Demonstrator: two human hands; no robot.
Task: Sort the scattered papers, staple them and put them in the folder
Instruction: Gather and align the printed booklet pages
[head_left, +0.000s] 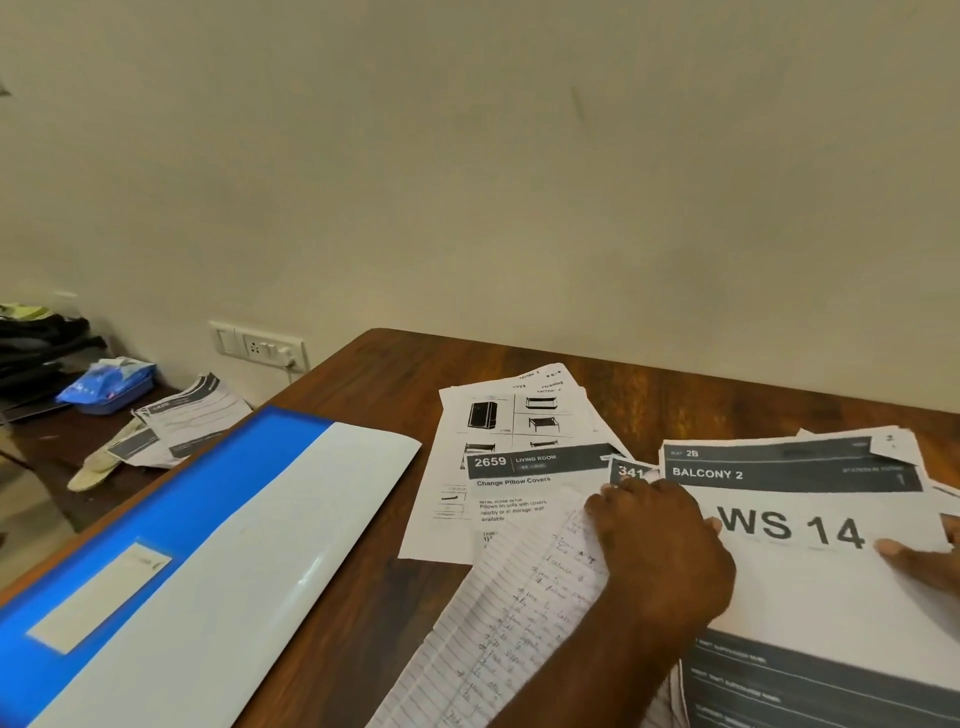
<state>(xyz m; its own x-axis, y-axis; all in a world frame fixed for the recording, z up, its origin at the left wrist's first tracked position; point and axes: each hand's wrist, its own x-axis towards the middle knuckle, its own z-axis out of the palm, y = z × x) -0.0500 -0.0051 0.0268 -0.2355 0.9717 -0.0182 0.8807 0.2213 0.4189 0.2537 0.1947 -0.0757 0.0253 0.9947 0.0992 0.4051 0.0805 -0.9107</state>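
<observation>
Scattered papers (597, 493) across the right half of the wooden table (395, 364), overlapping loosely: on top at the right a printed sheet marked "WS 14" (810, 540) under a "BALCONY 2" header, beside it toward the left a sheet headed "2659 LIVING ROOM" (519, 483) over a page of furniture pictures (509, 410), and nearer the camera a lined handwritten page (519, 613) slanting toward the bottom edge. Left hand (660, 545) laid palm-down on the left edge of the "WS 14" sheet, fingers curled a little with tips touching the paper, pressing rather than pinching. Right hand (924, 556) mostly cut off at the frame's edge, one fingertip resting on the same sheet's right side; whether spread or curled, cannot tell. Blue and white folder (208, 545) lying closed on the left of the table, well apart from the pile. No stapler visible. Apparently the gathering stage, early in the task. Best done by holding the top sheet flat with both hands, sliding the stray pages under or against it, then squaring edges by tapping on the table before any stapling; worth keeping the handwritten page from creasing where it overhangs. Beyond the table, on a lower surface at left, more printed sheets (182, 426), a blue packet (104, 389), and a wall socket (260, 345).
</observation>
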